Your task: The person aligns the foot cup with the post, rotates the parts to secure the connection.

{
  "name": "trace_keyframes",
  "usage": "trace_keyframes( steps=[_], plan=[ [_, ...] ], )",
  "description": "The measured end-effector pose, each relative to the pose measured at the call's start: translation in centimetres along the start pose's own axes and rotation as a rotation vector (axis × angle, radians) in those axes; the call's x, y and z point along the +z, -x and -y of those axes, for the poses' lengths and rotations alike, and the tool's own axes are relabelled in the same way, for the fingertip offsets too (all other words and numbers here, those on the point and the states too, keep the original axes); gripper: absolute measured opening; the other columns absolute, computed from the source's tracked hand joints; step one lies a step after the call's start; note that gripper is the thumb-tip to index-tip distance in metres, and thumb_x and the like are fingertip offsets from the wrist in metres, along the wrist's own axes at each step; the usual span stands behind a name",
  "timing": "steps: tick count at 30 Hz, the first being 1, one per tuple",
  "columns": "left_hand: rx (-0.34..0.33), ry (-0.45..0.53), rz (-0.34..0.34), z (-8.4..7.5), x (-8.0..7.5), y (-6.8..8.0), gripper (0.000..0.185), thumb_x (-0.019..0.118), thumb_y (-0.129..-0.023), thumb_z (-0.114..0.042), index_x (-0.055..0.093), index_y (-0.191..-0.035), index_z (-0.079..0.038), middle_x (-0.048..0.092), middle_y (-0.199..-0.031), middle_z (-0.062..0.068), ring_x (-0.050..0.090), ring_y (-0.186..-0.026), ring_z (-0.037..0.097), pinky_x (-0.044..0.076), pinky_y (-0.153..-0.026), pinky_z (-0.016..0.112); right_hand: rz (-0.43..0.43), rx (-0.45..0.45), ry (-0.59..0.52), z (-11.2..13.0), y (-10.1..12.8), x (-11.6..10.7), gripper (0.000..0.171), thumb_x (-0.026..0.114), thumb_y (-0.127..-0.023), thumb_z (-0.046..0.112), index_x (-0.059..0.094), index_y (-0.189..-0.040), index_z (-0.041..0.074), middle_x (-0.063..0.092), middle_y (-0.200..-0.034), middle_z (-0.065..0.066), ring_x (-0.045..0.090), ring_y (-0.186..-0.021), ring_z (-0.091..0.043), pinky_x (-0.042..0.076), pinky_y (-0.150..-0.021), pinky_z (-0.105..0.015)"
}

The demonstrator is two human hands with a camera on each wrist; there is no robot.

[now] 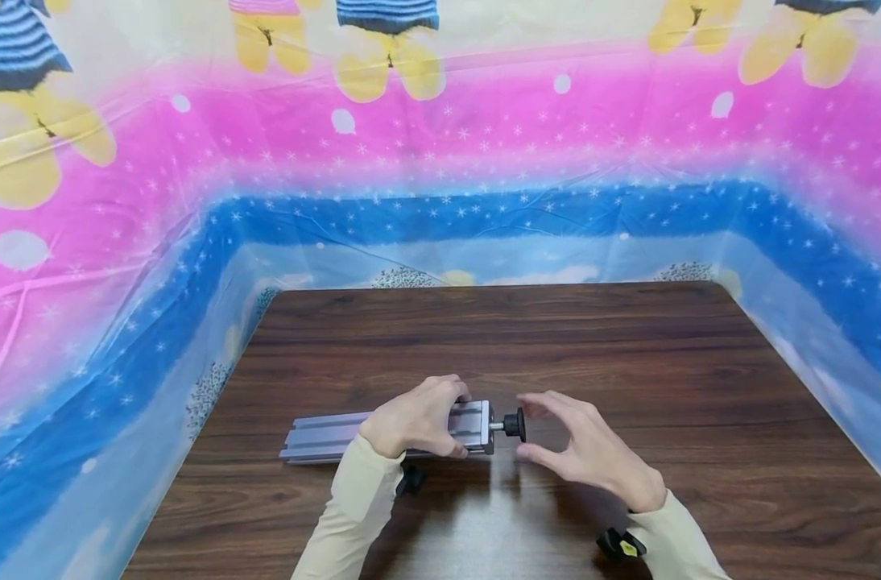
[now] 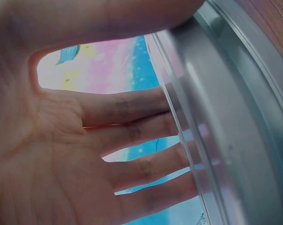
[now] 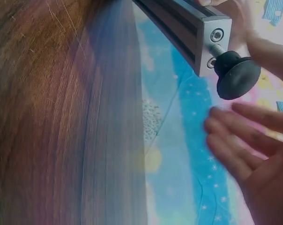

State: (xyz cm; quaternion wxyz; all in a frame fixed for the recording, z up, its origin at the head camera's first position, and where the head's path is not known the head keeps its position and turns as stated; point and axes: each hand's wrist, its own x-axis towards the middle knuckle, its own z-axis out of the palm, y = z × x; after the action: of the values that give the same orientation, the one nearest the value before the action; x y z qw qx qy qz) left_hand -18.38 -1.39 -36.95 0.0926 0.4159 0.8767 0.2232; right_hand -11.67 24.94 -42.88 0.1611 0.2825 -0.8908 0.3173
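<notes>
A bright cloth [image 1: 100, 346] with pink and blue bands hangs on the left and runs along the back and the right side too. Next comes the long silver metal bar [image 1: 324, 437], near the middle of the brown tabletop [image 1: 542, 338]; I cannot tell if it touches the wood. The left hand [image 1: 415, 419] has its grip on the bar near the right end, fingers on the far side and thumb on the near side. A flat end plate [image 1: 487, 427] with round screws [image 3: 217, 34] closes that end. A thin bolt [image 1: 498, 425] sticks out of it and carries a round black knob [image 1: 514, 424]. Farther right, the right hand's [image 1: 585, 443] grip is loose, with fingers and thumb bent around the knob, holding nothing. Last, a black strap [image 1: 611, 544] sits by the right cuff.
</notes>
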Motion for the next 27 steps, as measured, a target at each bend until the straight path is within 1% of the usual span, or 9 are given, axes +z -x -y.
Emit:
trace_keyframes(
  steps=[1, 3, 5, 7, 9, 15, 20, 25, 27],
  plan=[
    [-0.002, 0.001, 0.002, 0.00, 0.00, -0.01, 0.049, 0.088, -0.066, -0.018, 0.067, -0.105, 0.001, 0.062, -0.093, 0.005, 0.052, -0.076, 0.014, 0.046, -0.067, 0.027, -0.012, -0.042, 0.008, -0.04, -0.04, -0.06, 0.056, 0.084, -0.083, 0.026, 0.062, -0.133, 0.012, 0.069, -0.122, 0.002, 0.068, -0.105, -0.013, 0.056, -0.088, -0.036],
    [-0.007, 0.000, 0.004, 0.00, 0.00, -0.03, 0.049, 0.088, -0.066, -0.019, 0.067, -0.106, 0.001, 0.062, -0.093, 0.005, 0.053, -0.076, 0.015, 0.046, -0.067, 0.027, -0.022, -0.103, 0.004, -0.07, -0.15, -0.13, 0.062, 0.086, -0.080, 0.019, 0.060, -0.135, 0.014, 0.067, -0.127, 0.001, 0.066, -0.111, -0.015, 0.054, -0.092, -0.034],
    [-0.012, 0.004, 0.007, -0.02, 0.00, -0.06, 0.049, 0.088, -0.066, -0.018, 0.067, -0.106, 0.001, 0.062, -0.094, 0.006, 0.053, -0.075, 0.015, 0.046, -0.066, 0.027, -0.030, -0.134, -0.002, -0.07, -0.22, -0.13, 0.060, 0.085, -0.078, 0.012, 0.061, -0.133, 0.015, 0.067, -0.126, 0.002, 0.066, -0.111, -0.014, 0.053, -0.093, -0.030],
    [-0.017, 0.009, 0.011, -0.02, 0.02, -0.10, 0.049, 0.088, -0.066, -0.018, 0.067, -0.106, 0.001, 0.062, -0.094, 0.006, 0.053, -0.075, 0.015, 0.046, -0.066, 0.027, -0.038, -0.144, -0.006, -0.06, -0.26, -0.11, 0.056, 0.084, -0.079, 0.009, 0.063, -0.130, 0.016, 0.068, -0.123, 0.003, 0.066, -0.110, -0.014, 0.053, -0.093, -0.028],
    [-0.019, 0.009, 0.015, -0.01, 0.07, -0.15, 0.048, 0.087, -0.066, -0.018, 0.067, -0.105, 0.001, 0.062, -0.093, 0.006, 0.053, -0.075, 0.015, 0.046, -0.066, 0.027, -0.046, -0.145, -0.005, -0.05, -0.24, -0.08, 0.053, 0.083, -0.079, 0.008, 0.064, -0.128, 0.015, 0.069, -0.119, 0.002, 0.068, -0.107, -0.014, 0.054, -0.090, -0.030],
    [-0.026, 0.012, 0.018, -0.07, 0.16, -0.30, 0.048, 0.087, -0.067, -0.018, 0.067, -0.106, 0.001, 0.062, -0.093, 0.005, 0.053, -0.075, 0.016, 0.046, -0.066, 0.028, -0.038, -0.095, -0.025, -0.15, -0.07, -0.03, 0.043, 0.081, -0.084, 0.014, 0.066, -0.125, 0.013, 0.071, -0.106, 0.007, 0.070, -0.093, -0.015, 0.058, -0.079, -0.040],
    [-0.026, 0.010, 0.018, -0.07, 0.17, -0.31, 0.048, 0.088, -0.066, -0.018, 0.067, -0.105, 0.001, 0.061, -0.092, 0.005, 0.052, -0.075, 0.015, 0.046, -0.065, 0.028, -0.025, -0.038, -0.037, -0.20, 0.04, 0.20, 0.029, 0.077, -0.089, 0.020, 0.071, -0.116, 0.011, 0.073, -0.100, 0.009, 0.071, -0.086, -0.011, 0.058, -0.077, -0.034],
    [-0.028, 0.017, 0.019, -0.04, 0.28, -0.22, 0.048, 0.088, -0.065, -0.018, 0.066, -0.103, 0.001, 0.060, -0.090, 0.004, 0.052, -0.074, 0.014, 0.046, -0.065, 0.026, 0.009, 0.058, -0.063, -0.03, -0.06, 0.45, 0.011, 0.072, -0.094, 0.026, 0.074, -0.102, 0.019, 0.071, -0.089, 0.016, 0.066, -0.079, 0.001, 0.057, -0.070, -0.030],
    [-0.031, 0.018, 0.020, 0.00, 0.36, -0.20, 0.049, 0.088, -0.065, -0.019, 0.066, -0.104, 0.000, 0.059, -0.091, 0.003, 0.052, -0.074, 0.014, 0.046, -0.065, 0.026, 0.021, 0.080, -0.065, 0.05, -0.17, 0.51, 0.007, 0.070, -0.096, 0.027, 0.074, -0.099, 0.022, 0.069, -0.085, 0.018, 0.063, -0.076, 0.005, 0.057, -0.067, -0.029]
  ],
)
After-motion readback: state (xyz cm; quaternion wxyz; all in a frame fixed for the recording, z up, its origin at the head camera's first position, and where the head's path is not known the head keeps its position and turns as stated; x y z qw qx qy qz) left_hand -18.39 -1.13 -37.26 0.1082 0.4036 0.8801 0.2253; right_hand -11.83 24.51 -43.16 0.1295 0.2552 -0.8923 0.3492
